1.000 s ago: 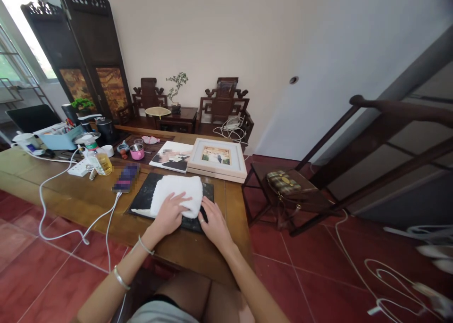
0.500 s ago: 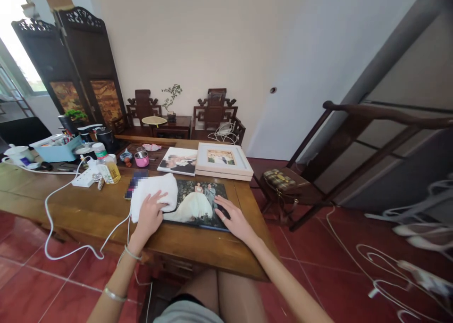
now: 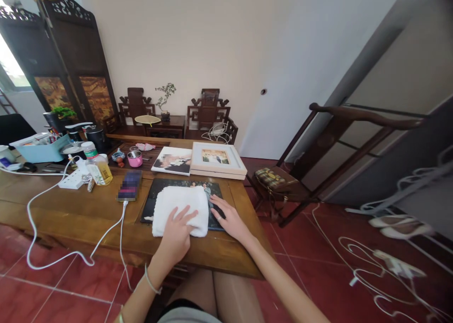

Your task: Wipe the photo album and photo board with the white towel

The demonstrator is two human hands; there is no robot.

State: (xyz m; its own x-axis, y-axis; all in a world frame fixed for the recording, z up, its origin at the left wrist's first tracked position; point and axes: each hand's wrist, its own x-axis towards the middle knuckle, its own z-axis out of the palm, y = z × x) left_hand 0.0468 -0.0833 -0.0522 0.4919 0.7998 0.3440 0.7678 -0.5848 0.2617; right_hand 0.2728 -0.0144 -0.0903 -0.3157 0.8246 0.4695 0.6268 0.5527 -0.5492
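A folded white towel (image 3: 179, 205) lies on a dark photo print (image 3: 214, 192) that rests flat near the front edge of the wooden table (image 3: 81, 205). My left hand (image 3: 179, 233) lies flat on the towel with its fingers spread, pressing it onto the print. My right hand (image 3: 228, 218) rests open on the print's right part, fingers stretched out, holding it down. The towel covers most of the print; only its top and right strip show.
Behind the print lie a white framed picture (image 3: 216, 158) and another photo print (image 3: 172, 160). A phone (image 3: 130, 185) with a white cable, a bottle (image 3: 97, 164), a power strip and a pink cup (image 3: 134, 158) sit to the left. A wooden chair (image 3: 283, 181) stands at the right.
The towel and my left hand slid from the print's left end rightward over its middle, covering the picture. My right hand stayed on the right edge. The view shifted slightly.
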